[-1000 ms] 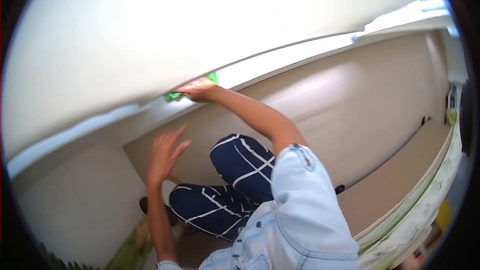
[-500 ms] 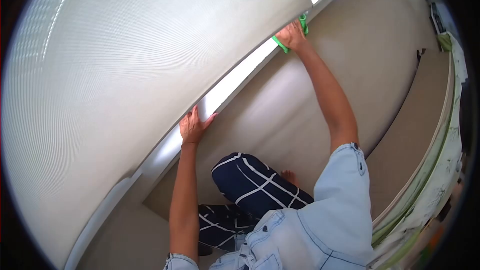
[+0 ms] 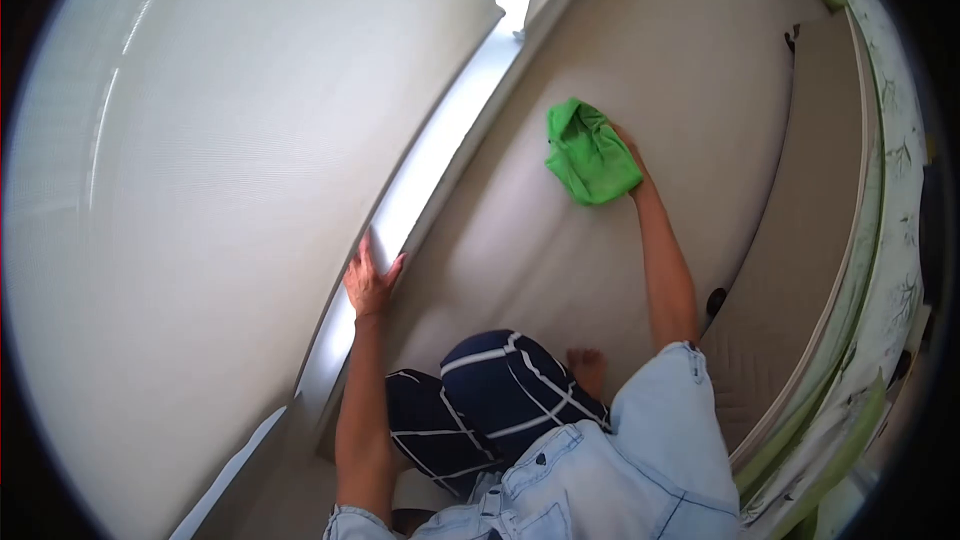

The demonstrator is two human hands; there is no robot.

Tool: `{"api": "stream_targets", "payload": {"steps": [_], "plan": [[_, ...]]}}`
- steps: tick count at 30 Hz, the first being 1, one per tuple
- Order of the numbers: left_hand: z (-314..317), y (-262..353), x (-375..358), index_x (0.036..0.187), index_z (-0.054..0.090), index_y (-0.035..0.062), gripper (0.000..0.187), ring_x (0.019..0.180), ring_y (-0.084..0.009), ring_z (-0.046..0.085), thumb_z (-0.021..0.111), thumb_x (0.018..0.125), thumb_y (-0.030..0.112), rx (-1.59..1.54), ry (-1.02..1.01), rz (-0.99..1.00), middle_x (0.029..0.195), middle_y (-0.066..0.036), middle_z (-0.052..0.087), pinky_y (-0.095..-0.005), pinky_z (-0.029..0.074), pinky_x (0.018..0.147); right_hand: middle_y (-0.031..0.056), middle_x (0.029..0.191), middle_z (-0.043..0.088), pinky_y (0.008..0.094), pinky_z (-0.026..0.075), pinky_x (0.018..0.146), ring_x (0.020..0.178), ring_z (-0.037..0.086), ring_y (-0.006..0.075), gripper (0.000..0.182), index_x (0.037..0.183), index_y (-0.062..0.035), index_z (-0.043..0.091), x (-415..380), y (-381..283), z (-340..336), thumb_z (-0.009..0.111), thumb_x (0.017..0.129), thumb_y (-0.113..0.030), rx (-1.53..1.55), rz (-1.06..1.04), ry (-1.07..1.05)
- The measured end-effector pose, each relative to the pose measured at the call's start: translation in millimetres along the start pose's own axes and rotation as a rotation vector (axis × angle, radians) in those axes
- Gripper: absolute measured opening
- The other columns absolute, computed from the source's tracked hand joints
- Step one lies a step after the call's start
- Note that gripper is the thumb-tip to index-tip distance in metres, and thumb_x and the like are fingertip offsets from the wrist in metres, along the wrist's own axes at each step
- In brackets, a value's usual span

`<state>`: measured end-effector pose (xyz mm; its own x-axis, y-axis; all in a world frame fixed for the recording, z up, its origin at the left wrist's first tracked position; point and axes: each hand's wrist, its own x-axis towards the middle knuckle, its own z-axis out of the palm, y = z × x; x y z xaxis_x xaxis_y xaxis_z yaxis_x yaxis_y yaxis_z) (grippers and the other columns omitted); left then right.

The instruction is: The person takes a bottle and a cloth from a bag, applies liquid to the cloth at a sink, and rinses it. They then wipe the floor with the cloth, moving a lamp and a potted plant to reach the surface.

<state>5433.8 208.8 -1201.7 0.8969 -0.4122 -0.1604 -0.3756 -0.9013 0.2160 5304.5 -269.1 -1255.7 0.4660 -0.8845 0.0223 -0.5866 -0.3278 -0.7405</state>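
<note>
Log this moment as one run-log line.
right hand: holds green cloth, off the sill | left hand: flat on window sill | posture: kneeling on floor

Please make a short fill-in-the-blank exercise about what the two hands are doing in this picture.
1. The right hand holds a cloth whose colour is ____.
2. The left hand rests flat on the window ____.
3. The person's dark trousers have ____ lines.

Missing words: green; ledge; white

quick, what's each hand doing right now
Left hand: open, flat against the window ledge, holding nothing.
Right hand: gripping the green cloth, mostly hidden behind it.
</note>
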Motion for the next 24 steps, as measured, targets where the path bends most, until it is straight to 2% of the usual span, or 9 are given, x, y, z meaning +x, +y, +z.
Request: {"api": "stream_targets", "payload": {"steps": [2, 3, 7, 10, 13, 16, 18, 21, 24], "plan": [[11.4, -14.2, 13.6, 0.137, 0.034, 0.014, 0.083, 0.113, -0.0322, 0.043, 0.07, 0.069, 0.046, -0.046, 0.064, 0.088, 0.126, -0.013, 0.045, -0.0462, 0.031, 0.096, 0.015, 0.119, 0.054, 0.0366, 0.038, 0.095, 0.112, 0.05, 0.0269, 0.048, 0.128, -0.002, 0.043, -8.3, 44.7, 41.6, 0.05, 0.089, -0.029, -0.33, -0.075, 0.37], [11.5, -20.2, 18.6, 0.136, 0.035, 0.0134, 0.081, 0.116, -0.0317, 0.041, 0.071, 0.069, 0.044, -0.018, 0.079, 0.083, 0.128, -0.012, 0.044, -0.0464, 0.03, 0.098, 0.0179, 0.126, 0.048, 0.04, 0.03, 0.101, 0.119, 0.043, 0.0308, 0.051, 0.13, -0.0019, 0.041, -24.1, 26.4, 74.4, 0.05, 0.089, -0.031, 0.211, 0.073, 0.333], [43.2, -70.2, 18.1, 0.132, 0.041, 0.0109, 0.073, 0.124, -0.0339, 0.035, 0.07, 0.071, 0.039, 0.009, 0.218, 0.17, 0.137, -0.01, 0.039, -0.0472, 0.025, 0.103, 0.0175, 0.12, 0.052, 0.0597, 0.021, 0.102, 0.119, 0.038, 0.0378, 0.055, 0.116, -0.0039, 0.053, -131.0, -44.9, 240.5, 0.063, 0.072, -0.036, -0.407, -0.49, -0.142], [61.1, -107.8, 28.1, 0.132, 0.041, 0.0137, 0.071, 0.129, -0.0325, 0.03, 0.069, 0.073, 0.041, 0.097, 0.305, 0.17, 0.136, -0.007, 0.04, -0.0506, 0.018, 0.105, 0.009, 0.122, 0.053, 0.0536, 0.026, 0.104, 0.125, 0.036, 0.0277, 0.038, 0.12, -0.0116, 0.054, -255.0, -52.5, 244.9, 0.052, 0.083, -0.02, -0.438, -0.985, -0.425], [41.1, -104.4, 27.9, 0.133, 0.039, 0.0143, 0.073, 0.13, -0.032, 0.027, 0.07, 0.072, 0.038, 0.186, 0.353, 0.145, 0.137, -0.004, 0.039, -0.0514, 0.017, 0.106, 0.0042, 0.141, 0.036, 0.0491, 0.026, 0.105, 0.127, 0.037, 0.0251, 0.047, 0.127, -0.0155, 0.049, -263.9, 20.3, 103.5, 0.057, 0.082, -0.024, -0.148, -0.723, -0.733], [34.6, -113.7, 39.5, 0.137, 0.032, 0.0139, 0.074, 0.133, -0.031, 0.023, 0.068, 0.074, 0.029, 0.202, 0.338, 0.127, 0.139, -0.004, 0.036, -0.0518, 0.012, 0.108, 0.0171, 0.129, 0.047, 0.0505, 0.032, 0.098, 0.114, 0.047, 0.0345, 0.046, 0.128, -0.0032, 0.044, -182.7, 131.6, 7.6, 0.049, 0.086, -0.02, -0.669, -0.375, -0.076], [33.5, -113.6, 37.6, 0.137, 0.032, 0.0139, 0.073, 0.134, -0.0303, 0.021, 0.067, 0.074, 0.028, 0.208, 0.341, 0.145, 0.14, -0.004, 0.035, -0.0524, 0.01, 0.109, 0.0167, 0.142, 0.029, 0.0498, 0.028, 0.102, 0.129, 0.029, 0.0343, 0.055, 0.14, -0.007, 0.025, -102.7, 165.2, -22.9, 0.043, 0.092, -0.029, -0.961, 0.207, 0.219], [28.4, -108.8, 32.8, 0.137, 0.032, 0.0148, 0.071, 0.134, -0.0299, 0.021, 0.065, 0.077, 0.033, 0.21, 0.359, 0.183, 0.14, -0.005, 0.034, -0.0531, 0.009, 0.109, 0.0181, 0.14, 0.033, 0.0453, 0.028, 0.103, 0.128, 0.033, 0.0288, 0.068, 0.141, -0.0041, 0.022, 18.0, 182.5, 28.7, 0.055, 0.086, -0.028, -0.418, 0.003, 0.502], [28.9, -110.8, 35.1, 0.137, 0.033, 0.0159, 0.068, 0.134, -0.0298, 0.021, 0.061, 0.08, 0.042, 0.229, 0.358, 0.181, 0.141, -0.005, 0.033, -0.0534, 0.01, 0.108, 0.0228, 0.115, 0.052, 0.0474, 0.037, 0.091, 0.103, 0.049, 0.0383, 0.061, 0.121, 0.0007, 0.043, 51.9, 22.8, 142.1, 0.068, 0.073, -0.029, -0.157, -0.026, 0.158]]}}
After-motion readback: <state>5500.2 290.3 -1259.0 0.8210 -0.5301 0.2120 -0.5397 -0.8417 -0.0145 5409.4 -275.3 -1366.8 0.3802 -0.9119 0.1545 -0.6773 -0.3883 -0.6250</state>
